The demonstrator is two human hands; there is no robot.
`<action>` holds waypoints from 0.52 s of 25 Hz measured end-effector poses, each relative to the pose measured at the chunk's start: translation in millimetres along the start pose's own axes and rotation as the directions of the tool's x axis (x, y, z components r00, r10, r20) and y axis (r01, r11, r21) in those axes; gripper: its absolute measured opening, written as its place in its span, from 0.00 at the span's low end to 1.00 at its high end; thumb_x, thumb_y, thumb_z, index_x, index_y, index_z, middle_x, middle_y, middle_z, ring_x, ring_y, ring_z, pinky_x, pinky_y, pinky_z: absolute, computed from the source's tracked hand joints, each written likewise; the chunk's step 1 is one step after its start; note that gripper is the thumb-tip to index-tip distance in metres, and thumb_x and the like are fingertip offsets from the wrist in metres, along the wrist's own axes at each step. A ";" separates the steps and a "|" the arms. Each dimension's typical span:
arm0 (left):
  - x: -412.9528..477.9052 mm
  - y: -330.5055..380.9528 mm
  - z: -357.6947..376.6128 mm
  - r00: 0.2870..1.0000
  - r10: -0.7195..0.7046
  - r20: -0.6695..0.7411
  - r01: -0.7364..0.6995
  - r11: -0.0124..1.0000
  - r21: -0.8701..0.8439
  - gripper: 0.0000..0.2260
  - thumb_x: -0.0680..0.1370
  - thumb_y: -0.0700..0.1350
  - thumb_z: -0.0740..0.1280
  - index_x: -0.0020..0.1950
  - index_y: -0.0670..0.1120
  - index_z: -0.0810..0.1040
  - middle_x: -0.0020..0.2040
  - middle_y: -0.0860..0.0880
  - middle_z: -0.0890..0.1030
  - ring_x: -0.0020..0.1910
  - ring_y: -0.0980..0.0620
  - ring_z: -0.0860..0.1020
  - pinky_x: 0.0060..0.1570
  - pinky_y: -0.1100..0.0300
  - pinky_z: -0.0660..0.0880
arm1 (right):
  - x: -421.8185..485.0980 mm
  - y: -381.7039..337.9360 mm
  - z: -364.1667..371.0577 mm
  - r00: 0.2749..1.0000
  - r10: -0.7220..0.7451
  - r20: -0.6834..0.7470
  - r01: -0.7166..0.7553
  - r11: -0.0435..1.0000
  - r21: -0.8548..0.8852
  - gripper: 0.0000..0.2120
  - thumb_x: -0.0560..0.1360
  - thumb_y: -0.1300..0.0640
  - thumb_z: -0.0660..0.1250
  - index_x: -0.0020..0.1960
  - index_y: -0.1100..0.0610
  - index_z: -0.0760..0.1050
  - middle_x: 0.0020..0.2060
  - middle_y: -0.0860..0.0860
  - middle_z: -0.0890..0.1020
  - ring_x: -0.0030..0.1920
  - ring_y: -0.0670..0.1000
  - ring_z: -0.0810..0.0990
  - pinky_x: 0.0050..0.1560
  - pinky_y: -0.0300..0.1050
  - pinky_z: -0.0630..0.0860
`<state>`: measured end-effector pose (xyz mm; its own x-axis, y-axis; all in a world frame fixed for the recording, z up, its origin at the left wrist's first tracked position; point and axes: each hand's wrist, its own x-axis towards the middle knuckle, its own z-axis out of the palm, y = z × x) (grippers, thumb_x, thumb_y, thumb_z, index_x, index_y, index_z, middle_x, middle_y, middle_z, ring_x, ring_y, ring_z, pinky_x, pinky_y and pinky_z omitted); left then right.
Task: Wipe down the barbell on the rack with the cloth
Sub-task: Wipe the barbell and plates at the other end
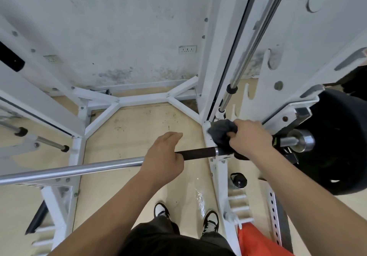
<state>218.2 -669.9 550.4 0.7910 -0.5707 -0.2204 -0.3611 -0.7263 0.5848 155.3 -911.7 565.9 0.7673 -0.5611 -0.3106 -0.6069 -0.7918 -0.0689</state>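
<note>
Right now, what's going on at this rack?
A person is wiping the barbell on the white rack. The left hand wraps the bar by its dark section, steadying it. The right hand presses a bunched grey cloth onto the bar's right end, next to the black weight plate. The long chrome stretch to the left has no cloth on it.

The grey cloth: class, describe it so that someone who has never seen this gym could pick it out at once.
Start at the white rack and follow the barbell towards its black weight plate. Just short of the plate, the right hand presses a bunched dark grey cloth onto the bar. It is the only soft, crumpled thing among hard metal parts.
</note>
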 end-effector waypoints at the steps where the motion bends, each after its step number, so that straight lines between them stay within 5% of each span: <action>1: -1.0 -6.2 -1.5 1.000 -0.009 -0.013 0.009 1.000 -0.010 0.28 0.76 0.37 0.64 0.77 0.47 0.71 0.75 0.50 0.72 0.72 0.49 0.71 0.68 0.60 0.69 | -1.7 -11.4 0.7 1.000 0.009 0.018 -0.009 1.000 -0.014 0.07 0.76 0.48 0.62 0.51 0.50 0.71 0.51 0.54 0.80 0.58 0.59 0.74 0.46 0.50 0.72; 4: -4.6 -20.5 -12.4 0.997 -0.051 -0.064 0.048 0.998 -0.038 0.28 0.73 0.34 0.63 0.73 0.49 0.74 0.72 0.52 0.75 0.69 0.49 0.74 0.64 0.58 0.73 | -19.6 -88.5 22.2 0.989 -0.146 0.011 0.146 0.989 0.032 0.10 0.74 0.47 0.64 0.53 0.49 0.75 0.50 0.52 0.81 0.56 0.58 0.77 0.50 0.52 0.71; 7: -7.9 -30.4 -28.4 0.983 -0.079 -0.164 0.061 0.992 -0.111 0.19 0.72 0.34 0.64 0.55 0.54 0.78 0.56 0.57 0.79 0.55 0.51 0.77 0.49 0.58 0.74 | -48.9 -151.7 40.9 0.927 -0.370 -0.067 0.376 0.913 0.157 0.10 0.77 0.47 0.62 0.54 0.50 0.75 0.50 0.51 0.81 0.55 0.57 0.76 0.49 0.52 0.68; 9: -13.2 -38.2 -37.9 0.968 -0.134 -0.210 0.106 0.984 -0.141 0.21 0.74 0.32 0.63 0.61 0.52 0.79 0.58 0.60 0.77 0.56 0.55 0.75 0.54 0.61 0.71 | -48.5 -145.3 40.1 0.901 -0.429 -0.070 0.433 0.876 0.211 0.09 0.77 0.45 0.62 0.50 0.50 0.76 0.46 0.49 0.80 0.52 0.55 0.77 0.46 0.50 0.67; 13: -19.5 -29.5 -36.4 0.957 -0.096 -0.273 0.054 0.986 -0.156 0.24 0.76 0.35 0.67 0.71 0.49 0.76 0.66 0.58 0.76 0.64 0.60 0.74 0.65 0.64 0.70 | -36.7 -84.6 5.9 0.957 -0.279 0.084 0.181 0.795 0.578 0.10 0.77 0.44 0.66 0.45 0.50 0.77 0.40 0.47 0.82 0.44 0.52 0.81 0.45 0.49 0.77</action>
<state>231.3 -623.4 565.9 0.9267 -0.3719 -0.0538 -0.2362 -0.6878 0.6864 177.3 -822.6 577.6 0.8860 -0.2956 -0.3573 -0.4634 -0.5921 -0.6593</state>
